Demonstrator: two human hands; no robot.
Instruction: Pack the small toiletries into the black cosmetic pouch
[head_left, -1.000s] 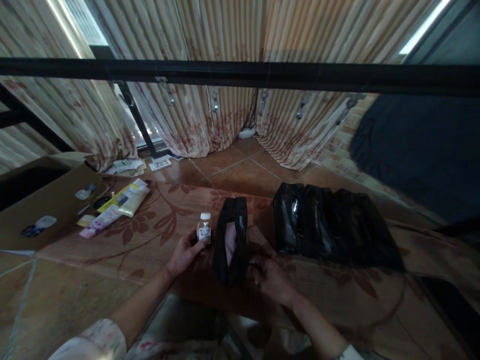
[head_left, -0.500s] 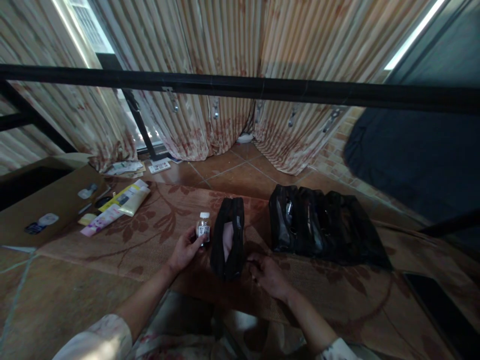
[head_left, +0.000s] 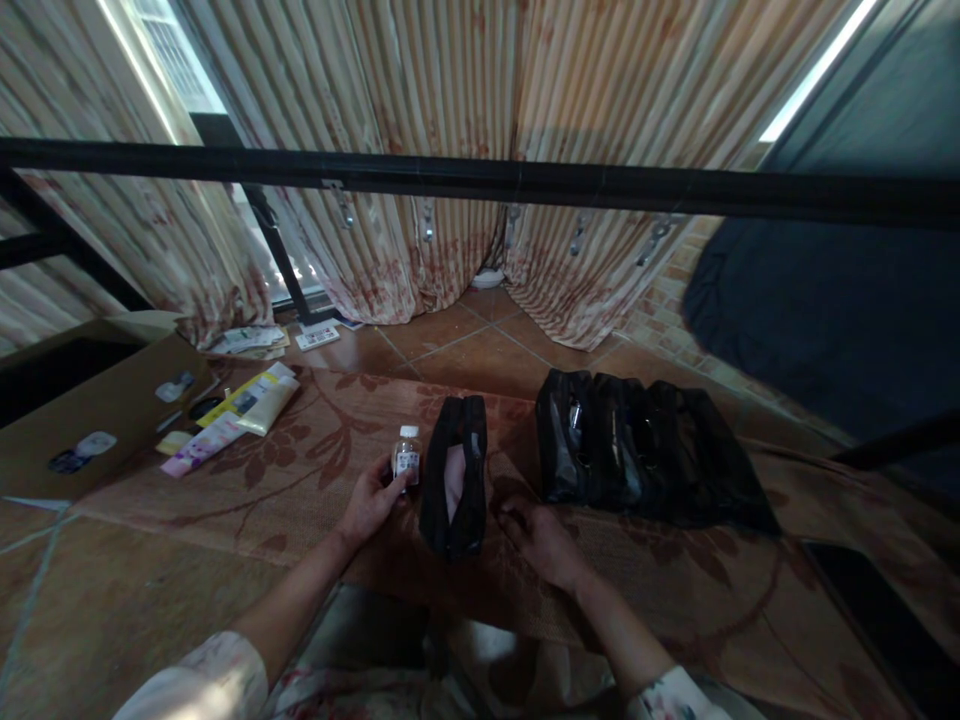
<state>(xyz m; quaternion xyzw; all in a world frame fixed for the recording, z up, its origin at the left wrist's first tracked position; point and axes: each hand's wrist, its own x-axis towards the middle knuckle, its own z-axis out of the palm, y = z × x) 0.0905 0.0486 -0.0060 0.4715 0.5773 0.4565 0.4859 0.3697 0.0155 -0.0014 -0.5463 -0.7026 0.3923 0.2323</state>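
Observation:
My left hand [head_left: 373, 503] is closed around a small clear bottle [head_left: 406, 458] with a white cap and a printed label. It stands upright, its lower part partly covered by my thumb. Just right of the bottle is a black pouch [head_left: 475, 500], its top unzipped, with something pale pink [head_left: 454, 480] showing inside. On the pouch's other side, my right hand [head_left: 538, 540] rests low over the patterned mat [head_left: 330, 420]. Its fingers are loosely curled and apart from the thumb, with nothing visible in them, and a small gap separates them from the pouch.
Several black mesh pouches [head_left: 637, 450] stand in a row to the right, beyond them a dark flat phone-like slab [head_left: 877, 620]. At left lie tubes [head_left: 270, 402] beside a cardboard box [head_left: 97, 420]. A black horizontal bar [head_left: 480, 172] crosses before the curtains [head_left: 442, 80].
My right hand has shifted slightly right, away from the pouch's side. The left hand and bottle stay in place. The view has tilted very slightly.

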